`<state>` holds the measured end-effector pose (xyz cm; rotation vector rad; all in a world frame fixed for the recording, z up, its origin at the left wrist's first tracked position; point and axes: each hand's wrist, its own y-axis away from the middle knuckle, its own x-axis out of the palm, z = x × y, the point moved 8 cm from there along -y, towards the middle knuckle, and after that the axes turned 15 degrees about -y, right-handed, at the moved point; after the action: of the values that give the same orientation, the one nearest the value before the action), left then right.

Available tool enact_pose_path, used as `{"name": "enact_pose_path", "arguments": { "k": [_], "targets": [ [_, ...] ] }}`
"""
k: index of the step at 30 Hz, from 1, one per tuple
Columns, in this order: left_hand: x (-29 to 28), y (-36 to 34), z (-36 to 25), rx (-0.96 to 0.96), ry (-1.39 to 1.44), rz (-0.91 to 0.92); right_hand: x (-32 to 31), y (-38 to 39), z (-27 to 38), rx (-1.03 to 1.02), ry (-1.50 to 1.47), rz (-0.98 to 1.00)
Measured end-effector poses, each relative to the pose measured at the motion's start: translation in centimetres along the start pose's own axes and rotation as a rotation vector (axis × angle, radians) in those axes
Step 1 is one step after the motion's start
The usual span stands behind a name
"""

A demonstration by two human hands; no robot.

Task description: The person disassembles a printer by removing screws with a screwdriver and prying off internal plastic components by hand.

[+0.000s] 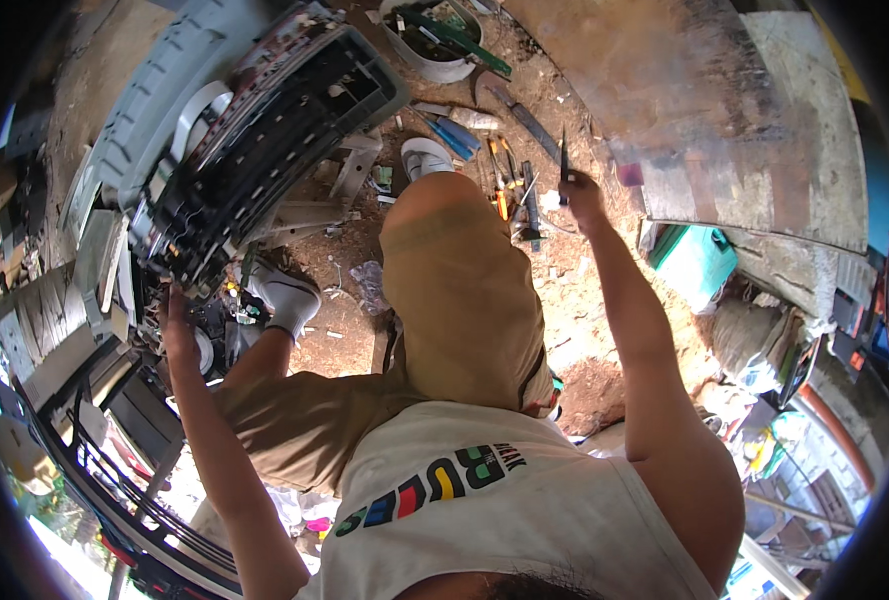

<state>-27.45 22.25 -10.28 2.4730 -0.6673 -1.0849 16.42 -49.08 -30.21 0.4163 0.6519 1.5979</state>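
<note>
While the right hand [583,196] grips a slim dark tool [564,150], the left hand [175,312] is at the near end of the black chassis [265,145], left, grip unclear; likely tool-handling step, next calling for steady chassis support.

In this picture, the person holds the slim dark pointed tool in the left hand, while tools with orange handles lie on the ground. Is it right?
Not quite: the head view shows the slim dark pointed tool in the right hand. The left hand is by the large black machine. Tools with orange handles do lie on the ground.
</note>
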Motion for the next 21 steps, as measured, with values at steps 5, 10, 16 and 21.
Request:
{"name": "enact_pose_path", "arguments": {
  "k": [5, 10, 16, 21],
  "targets": [
    [5.2, 2.0, -0.3, -0.123, 0.429, 0.17, -2.5, 2.0, -12.5, 0.321, 0.364, -0.237],
    [5.2, 1.8, -1.1, -0.171, 0.51, 0.184, -4.5, -0.9, -17.4, 0.245, 0.756, -0.425],
    [6.8, 3.1, -3.1, -0.172, 0.545, 0.184, -3.5, -2.2, -9.3, 0.171, 0.76, -0.484],
    [6.5, 3.1, -2.2, -0.162, 0.635, 0.22, 1.4, -4.2, -4.0, -0.267, 1.059, -0.445]
  ]
}}
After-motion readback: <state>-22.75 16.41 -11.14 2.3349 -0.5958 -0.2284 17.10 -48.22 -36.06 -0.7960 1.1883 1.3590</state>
